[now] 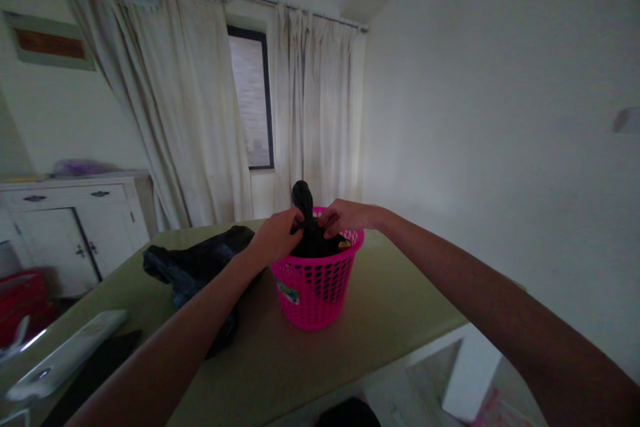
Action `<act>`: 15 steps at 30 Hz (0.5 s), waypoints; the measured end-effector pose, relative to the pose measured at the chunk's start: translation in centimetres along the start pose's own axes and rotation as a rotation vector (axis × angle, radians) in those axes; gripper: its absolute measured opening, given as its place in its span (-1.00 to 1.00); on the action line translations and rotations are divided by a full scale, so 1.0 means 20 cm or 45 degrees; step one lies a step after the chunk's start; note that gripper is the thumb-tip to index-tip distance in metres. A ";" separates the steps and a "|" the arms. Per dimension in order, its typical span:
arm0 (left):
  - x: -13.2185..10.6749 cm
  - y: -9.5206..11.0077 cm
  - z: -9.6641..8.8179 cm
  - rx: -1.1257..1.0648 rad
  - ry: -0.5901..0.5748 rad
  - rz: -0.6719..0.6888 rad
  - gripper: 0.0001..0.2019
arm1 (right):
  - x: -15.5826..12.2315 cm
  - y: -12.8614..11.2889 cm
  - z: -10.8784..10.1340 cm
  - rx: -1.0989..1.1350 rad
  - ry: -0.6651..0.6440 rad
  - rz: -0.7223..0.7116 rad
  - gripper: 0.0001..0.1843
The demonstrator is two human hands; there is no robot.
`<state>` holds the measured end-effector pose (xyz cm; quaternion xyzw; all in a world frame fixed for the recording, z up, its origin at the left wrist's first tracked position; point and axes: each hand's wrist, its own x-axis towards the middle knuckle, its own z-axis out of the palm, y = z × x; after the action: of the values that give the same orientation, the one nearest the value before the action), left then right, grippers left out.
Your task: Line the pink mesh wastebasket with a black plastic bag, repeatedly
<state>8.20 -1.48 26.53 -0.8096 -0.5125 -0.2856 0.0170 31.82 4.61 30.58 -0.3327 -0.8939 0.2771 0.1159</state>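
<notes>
A pink plastic basket (314, 293) with slotted walls and a small label stands upright on the table. Inside it sits a black plastic bag (314, 240), its gathered top tied and sticking up above the rim. My left hand (277, 235) pinches the bag's neck from the left. From the right, my right hand (345, 217) grips the bag at the same knot, its fingertips partly hidden in the dark plastic. To the left of the basket lies another black plastic bag (200, 257), crumpled and partly covered by my left forearm.
The greenish tabletop (400, 293) ends at a front edge near me. At the left lie a long white device (70, 350) and a dark flat item (100, 367). A white cabinet (75, 227) stands behind, near curtains and a window.
</notes>
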 end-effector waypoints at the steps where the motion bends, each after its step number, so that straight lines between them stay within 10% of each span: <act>1: 0.00 -0.01 -0.01 0.064 -0.006 -0.019 -0.71 | -0.01 0.02 -0.02 -0.157 0.025 0.031 -0.79; 15: 0.05 -0.09 -0.05 0.009 0.097 -0.128 -0.73 | 0.01 -0.04 0.10 -0.776 0.208 -0.052 -0.84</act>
<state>6.45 -0.17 27.38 -0.7714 -0.5525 -0.3149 0.0249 30.52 3.39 29.33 -0.3552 -0.9301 -0.0336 0.0877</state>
